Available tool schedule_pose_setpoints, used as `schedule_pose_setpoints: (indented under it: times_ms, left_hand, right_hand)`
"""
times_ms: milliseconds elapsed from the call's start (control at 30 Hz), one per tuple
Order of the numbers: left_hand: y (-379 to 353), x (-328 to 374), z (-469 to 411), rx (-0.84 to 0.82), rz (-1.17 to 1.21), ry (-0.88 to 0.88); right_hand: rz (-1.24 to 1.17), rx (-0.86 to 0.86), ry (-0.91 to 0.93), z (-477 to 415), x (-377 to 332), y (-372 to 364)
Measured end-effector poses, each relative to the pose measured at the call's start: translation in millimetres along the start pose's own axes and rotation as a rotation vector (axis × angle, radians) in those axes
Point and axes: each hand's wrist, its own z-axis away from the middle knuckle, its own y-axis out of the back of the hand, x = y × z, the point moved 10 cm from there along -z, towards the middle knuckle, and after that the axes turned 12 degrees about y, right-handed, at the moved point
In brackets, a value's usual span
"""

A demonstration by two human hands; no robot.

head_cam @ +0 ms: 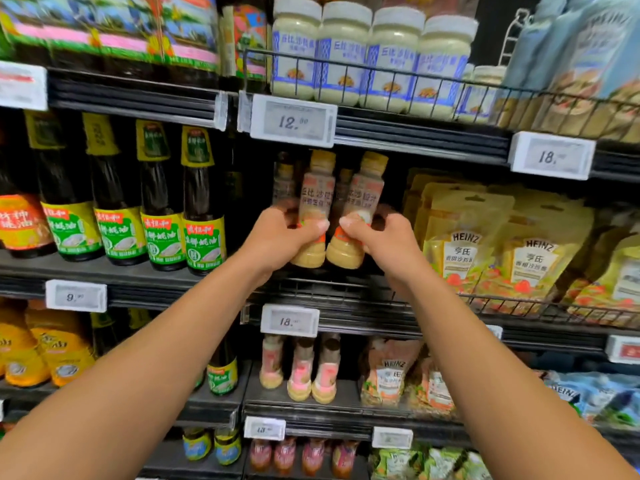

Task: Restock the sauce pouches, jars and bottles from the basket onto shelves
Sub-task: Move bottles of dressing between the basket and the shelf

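Observation:
Two beige dressing bottles with tan caps stand side by side at the front of the middle shelf (346, 285). My left hand (280, 237) grips the left bottle (317, 195) around its lower body. The right bottle (365, 192) is gripped the same way by my right hand (377, 240). Both bottles are upright, their bases just above the shelf's wire front rail. More bottles of the same kind stand in the shadow behind them. The basket is out of view.
Dark sauce bottles with green labels (204, 216) fill the shelf to the left. Yellow Heinz pouches (464, 240) stand close on the right. White mayonnaise jars (346, 60) sit on the shelf above, pink-labelled dressing bottles (301, 368) below. Price tags (292, 121) line the shelf edges.

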Motion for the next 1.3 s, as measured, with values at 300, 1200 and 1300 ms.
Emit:
schedule_pose_setpoints:
  times_ms: [300, 1200, 1300]
  left_hand:
    - [-20.3, -35.2, -40.3, 0.03, -0.233, 0.118]
    - [-39.5, -60.2, -66.9, 0.011, -0.218, 0.472]
    - [-44.5, -65.0, -76.2, 0.057, -0.17, 0.494]
  right_hand:
    - [0.294, -0.039, -0.233, -15.9, 60.0, 11.9]
    - [0.845, -0.266, -0.449, -32.9, 95.1, 12.5]
    - [0.842, -0.233, -0.39, -44.2, 92.0, 11.8]
